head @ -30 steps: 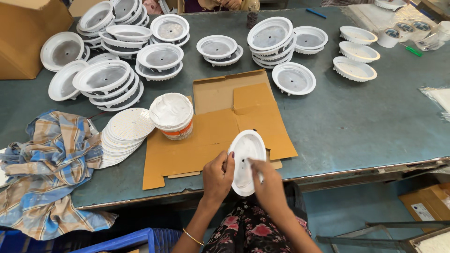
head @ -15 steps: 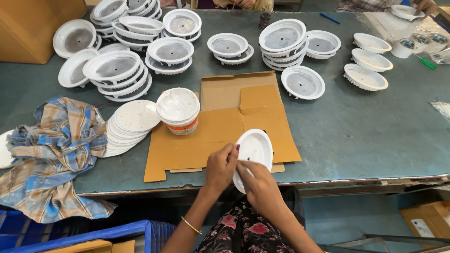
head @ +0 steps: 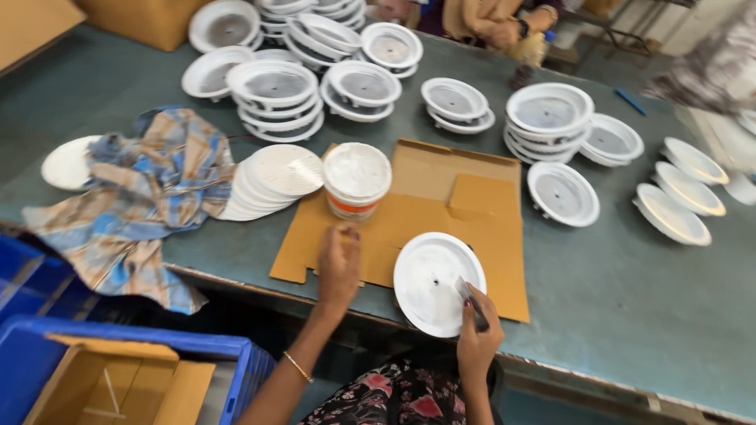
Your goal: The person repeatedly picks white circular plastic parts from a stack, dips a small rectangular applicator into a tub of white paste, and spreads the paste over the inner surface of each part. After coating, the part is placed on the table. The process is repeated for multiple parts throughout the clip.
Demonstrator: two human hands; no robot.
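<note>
A round white disc (head: 435, 281) lies flat on a sheet of brown cardboard (head: 441, 205) at the table's near edge. My right hand (head: 477, 337) holds a small flat scraper-like tool (head: 471, 302) whose tip rests on the disc. My left hand (head: 339, 264) rests on the cardboard to the disc's left, fingers curled, with nothing visible in it. A white tub with an orange band (head: 356, 180) stands on the cardboard just beyond my left hand. A fanned stack of white discs (head: 268, 181) lies to the tub's left.
Stacks of white round lamp housings (head: 276, 90) fill the far side of the green table (head: 630, 291), with more at the right (head: 563, 193). A checked cloth (head: 150, 197) lies at the left. A blue crate (head: 134, 378) holding a cardboard box sits below. Another person (head: 496, 20) is across the table.
My left hand has let go of the disc and moved left onto the cardboard. The disc now lies flat under the tool. The camera has swung left.
</note>
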